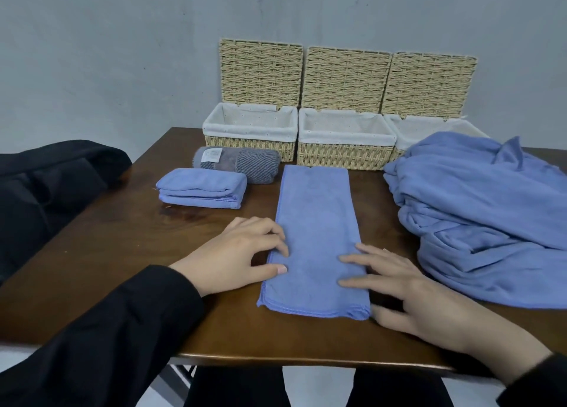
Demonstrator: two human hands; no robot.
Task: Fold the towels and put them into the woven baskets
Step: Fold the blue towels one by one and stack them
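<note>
A blue towel [316, 222] lies on the brown table as a long narrow strip, folded lengthwise, running away from me. My left hand [236, 253] rests at its near left edge, fingertips touching the cloth. My right hand [408, 290] lies flat on its near right edge, fingers pressing the towel. Left of the strip sit a folded blue towel [201, 187] and a folded grey striped towel [237, 162]. A heap of unfolded blue towels [478, 216] fills the right side. Three woven baskets stand at the back, lids raised: left [250, 143], middle [343, 156], right [399, 152].
A black garment [46, 186] is draped at the table's left edge. The table's front edge [276, 356] runs just below my hands. A grey wall stands right behind the baskets.
</note>
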